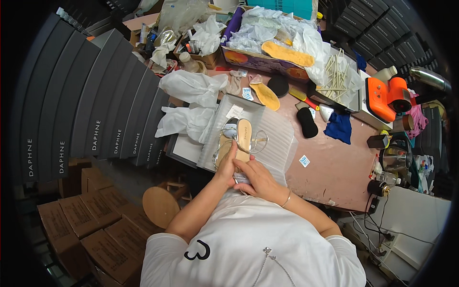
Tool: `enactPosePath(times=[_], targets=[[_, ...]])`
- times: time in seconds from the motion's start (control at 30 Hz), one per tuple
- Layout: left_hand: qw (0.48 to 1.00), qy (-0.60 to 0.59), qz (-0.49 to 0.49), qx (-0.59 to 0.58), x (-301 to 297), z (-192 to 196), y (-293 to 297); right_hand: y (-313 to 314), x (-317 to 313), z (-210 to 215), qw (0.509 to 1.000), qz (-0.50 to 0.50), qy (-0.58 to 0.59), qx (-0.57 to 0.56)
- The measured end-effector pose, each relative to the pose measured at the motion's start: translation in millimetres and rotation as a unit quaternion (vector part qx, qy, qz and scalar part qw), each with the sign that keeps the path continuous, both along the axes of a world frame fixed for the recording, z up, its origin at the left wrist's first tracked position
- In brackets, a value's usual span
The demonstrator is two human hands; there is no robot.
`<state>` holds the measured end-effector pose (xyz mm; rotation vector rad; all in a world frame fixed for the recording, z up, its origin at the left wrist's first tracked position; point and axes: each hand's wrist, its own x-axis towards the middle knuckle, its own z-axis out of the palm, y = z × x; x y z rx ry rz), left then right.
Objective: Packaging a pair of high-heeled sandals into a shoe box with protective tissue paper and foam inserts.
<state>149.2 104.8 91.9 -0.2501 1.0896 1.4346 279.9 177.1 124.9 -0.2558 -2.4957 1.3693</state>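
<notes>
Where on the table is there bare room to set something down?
Widest patch: the pink table at near right, between the white sheet, blue cloth and front edge; a small label lies there. A narrower gap separates the sheet from the black pad. The back is crowded with a purple paper-filled box and white sticks.

brightly lit tabletop [330, 174], dim lower left, curved edges

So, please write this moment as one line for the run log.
left hand: at sandals | right hand: at sandals, beside left | grip: partly hidden | white sheet: below sandals
</notes>
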Motion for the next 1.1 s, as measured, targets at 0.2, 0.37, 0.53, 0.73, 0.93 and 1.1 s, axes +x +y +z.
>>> enactPosePath(times=[0.2, 0.37, 0.53, 0.73, 0.93, 1.1], targets=[[0.980, -0.132, -0.052, 0.137, -14, 13, 6, 10, -2, 7, 0.984, -0.021, 0.121, -0.126], [0.964, -0.112, -0.006, 0.240, -6, -21, 25, 27, 11, -4, 0.921, -0.094, 0.110, -0.361], [0.981, -0.050, -0.011, 0.188, -17, 11, 47, 145, 51, -51, 0.926, -0.361, -0.005, -0.108], [0.987, 0.043, -0.029, 0.150, -29, 22, 54, 216, 74, -162, 0.896, -0.359, -0.158, 0.207], [0.982, 0.144, -0.027, 0.119, -31, 7, 52, 202, 42, -124, 0.917, -0.397, 0.004, 0.049], [0.977, 0.174, -0.043, 0.114, -23, -2, 51, 120, 7, 20, 0.981, -0.144, 0.128, 0.018]])
